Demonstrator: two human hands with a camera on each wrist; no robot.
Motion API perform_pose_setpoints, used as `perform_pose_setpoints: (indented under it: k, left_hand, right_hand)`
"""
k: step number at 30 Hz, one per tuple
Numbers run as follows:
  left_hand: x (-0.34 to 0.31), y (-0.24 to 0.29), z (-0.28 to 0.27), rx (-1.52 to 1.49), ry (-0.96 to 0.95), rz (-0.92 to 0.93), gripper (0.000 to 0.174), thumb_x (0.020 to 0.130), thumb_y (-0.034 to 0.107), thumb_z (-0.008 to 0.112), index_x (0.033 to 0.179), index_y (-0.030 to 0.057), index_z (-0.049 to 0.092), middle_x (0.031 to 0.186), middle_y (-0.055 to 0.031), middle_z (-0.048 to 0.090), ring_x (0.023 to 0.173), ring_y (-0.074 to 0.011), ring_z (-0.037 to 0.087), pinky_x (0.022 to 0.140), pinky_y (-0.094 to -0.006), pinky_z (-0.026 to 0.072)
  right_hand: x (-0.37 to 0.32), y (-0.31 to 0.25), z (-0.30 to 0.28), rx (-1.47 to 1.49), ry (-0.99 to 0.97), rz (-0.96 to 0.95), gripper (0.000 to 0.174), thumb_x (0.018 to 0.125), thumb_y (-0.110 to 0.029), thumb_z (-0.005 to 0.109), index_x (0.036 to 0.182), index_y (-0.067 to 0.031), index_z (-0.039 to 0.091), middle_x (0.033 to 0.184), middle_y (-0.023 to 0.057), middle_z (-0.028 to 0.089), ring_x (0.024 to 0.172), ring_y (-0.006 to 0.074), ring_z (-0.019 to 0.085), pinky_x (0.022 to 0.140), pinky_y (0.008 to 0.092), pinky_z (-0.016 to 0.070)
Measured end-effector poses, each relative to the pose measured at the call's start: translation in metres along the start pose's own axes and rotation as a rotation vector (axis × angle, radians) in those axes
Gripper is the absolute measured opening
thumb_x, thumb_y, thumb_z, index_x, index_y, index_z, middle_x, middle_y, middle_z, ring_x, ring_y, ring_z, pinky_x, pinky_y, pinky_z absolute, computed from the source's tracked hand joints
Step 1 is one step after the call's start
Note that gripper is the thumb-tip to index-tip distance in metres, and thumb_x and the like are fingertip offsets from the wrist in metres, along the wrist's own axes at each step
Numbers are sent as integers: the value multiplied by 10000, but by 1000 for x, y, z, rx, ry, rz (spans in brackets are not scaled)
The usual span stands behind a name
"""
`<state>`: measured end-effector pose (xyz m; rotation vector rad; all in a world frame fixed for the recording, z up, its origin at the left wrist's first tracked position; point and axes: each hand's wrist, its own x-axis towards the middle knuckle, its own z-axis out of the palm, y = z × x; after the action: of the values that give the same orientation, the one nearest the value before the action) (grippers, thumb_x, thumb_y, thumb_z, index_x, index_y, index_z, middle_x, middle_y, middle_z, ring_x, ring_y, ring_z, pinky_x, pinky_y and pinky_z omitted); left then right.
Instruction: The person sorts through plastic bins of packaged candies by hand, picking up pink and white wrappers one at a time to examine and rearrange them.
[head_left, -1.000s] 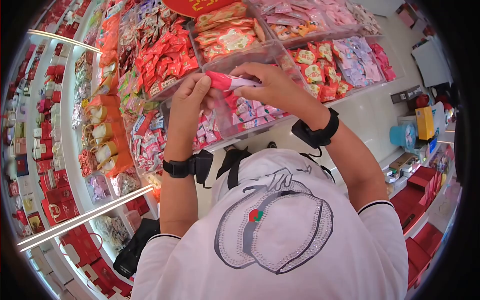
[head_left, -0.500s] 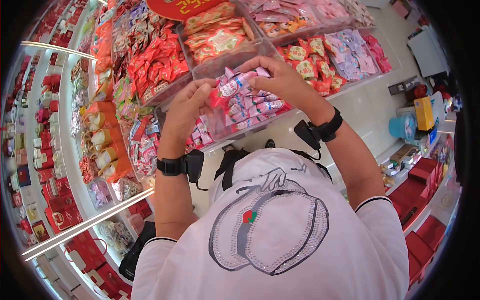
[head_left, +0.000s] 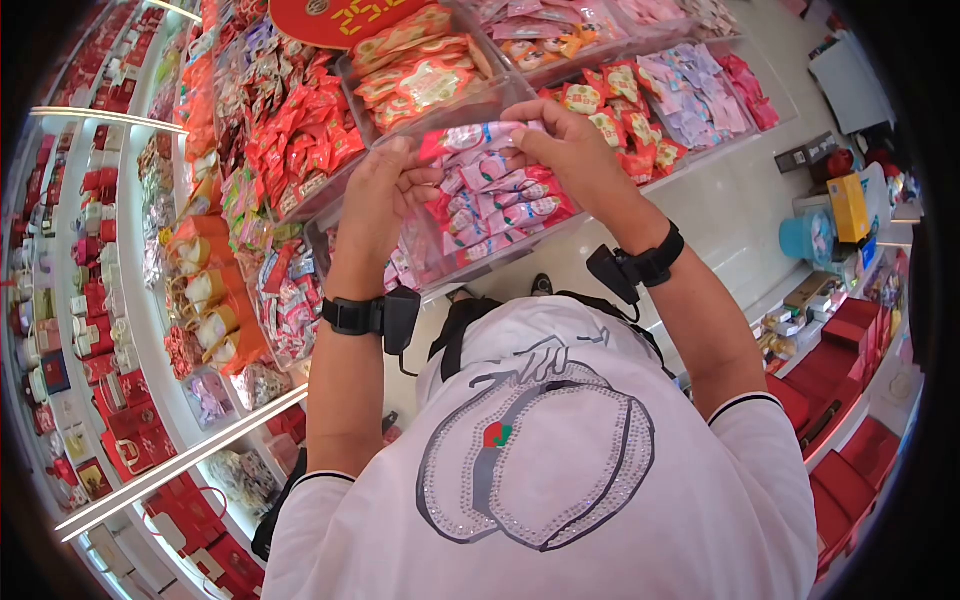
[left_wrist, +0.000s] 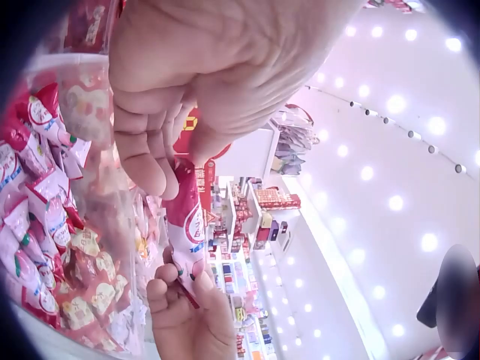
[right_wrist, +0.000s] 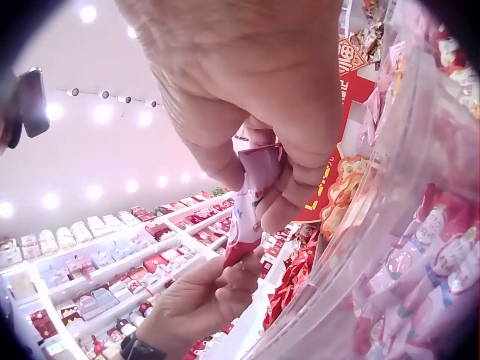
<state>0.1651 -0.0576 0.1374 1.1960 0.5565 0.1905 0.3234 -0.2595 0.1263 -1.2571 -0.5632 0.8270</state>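
A pink-and-white wrapped candy packet is stretched between both hands above a clear bin of similar pink packets. My left hand pinches its red-pink end between thumb and fingers. At the pale end, my right hand pinches the wrapper. In the left wrist view the packet shows a white label with red print, and its ends are partly covered by fingers. The right wrist view has the wrapper's flat end between the right thumb and fingers.
Beyond the hands, a bin holds large red-and-yellow packets, beside a pile of red-wrapped candy. A round red price sign stands at the back. Lit shelves with red boxes line the left; a blue bucket is at right.
The packet has turned from tilted to nearly level, its printed face showing upward now. Both hands still grip its ends, and the head view has shifted slightly.
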Motion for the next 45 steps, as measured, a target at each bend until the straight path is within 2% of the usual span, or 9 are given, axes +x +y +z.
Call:
perform_pose_setpoints:
  k: [3, 8, 16, 23, 26, 35, 38, 41, 45]
  left_hand:
    - [4, -2, 20, 48, -80, -62, 420, 1025, 371, 545, 1205, -8, 574, 1073, -109, 668, 891, -159, 674, 692, -284, 562]
    - [14, 4, 54, 209, -124, -9, 417, 1010, 400, 568, 1143, 8, 617, 1045, -92, 680, 913, -159, 666, 768, -292, 544]
    - [47, 7, 57, 213, -103, -54, 273, 969, 303, 590, 1021, 38, 628, 965, -65, 685, 853, -162, 679, 750, -293, 549]
    - [103, -2, 28, 1416, -279, 182, 327, 886, 301, 641, 980, -8, 593, 822, -111, 653, 780, -228, 686, 680, -378, 511]
    - [103, -1, 46, 1724, -362, 238, 389, 847, 203, 648, 1208, 62, 611, 1022, -211, 691, 935, -369, 675, 838, -467, 526]
    - [127, -32, 62, 1917, -384, 449, 262, 833, 179, 665, 1050, 32, 666, 967, -189, 691, 928, -363, 671, 815, -470, 540]
    - [134, -44, 57, 1977, -341, 729, 272, 831, 170, 669, 1065, 34, 660, 983, -195, 685, 944, -363, 671, 818, -466, 544]
    - [135, -47, 64, 1981, -351, 492, 269, 836, 190, 673, 1056, 35, 662, 994, -198, 679, 973, -359, 664, 824, -466, 541]
    - [149, -67, 48, 1821, -426, 554, 217, 856, 174, 619, 1006, 29, 678, 997, -205, 686, 966, -359, 668, 814, -474, 539]
  right_hand:
    - [7, 12, -3, 197, 118, -69, 266, 982, -117, 597, 1208, 21, 575, 1082, 81, 637, 927, 135, 648, 861, 278, 553]
    - [-3, 15, 12, -105, 117, -159, 368, 893, -189, 691, 1200, 0, 616, 1008, 56, 663, 858, 119, 636, 776, 283, 521]
    - [-21, 16, 3, -175, 71, -167, 402, 919, -195, 664, 1257, 4, 577, 1132, 104, 650, 1010, 170, 636, 849, 306, 523]
    - [-27, 17, -26, -144, 283, -244, 293, 959, -175, 607, 1181, 15, 596, 1052, 84, 663, 956, 140, 635, 851, 285, 515]
    - [-37, 8, -31, -152, 345, -197, 260, 959, -153, 590, 1160, 11, 606, 1004, 59, 668, 904, 114, 633, 816, 264, 514]
    - [-42, 18, -31, -183, 379, -204, 232, 952, -133, 592, 1142, 0, 616, 936, 44, 669, 861, 99, 630, 789, 263, 514]
    - [-40, 23, -32, -184, 369, -229, 227, 951, -127, 591, 1138, -1, 616, 935, 45, 672, 861, 101, 633, 791, 266, 515]
    - [-39, 27, -34, -192, 357, -245, 223, 953, -121, 585, 1138, -2, 615, 938, 48, 675, 864, 105, 637, 793, 269, 517]
    - [-38, 25, -31, -176, 347, -235, 221, 956, -116, 575, 1141, 0, 613, 940, 52, 675, 870, 112, 640, 800, 275, 520]
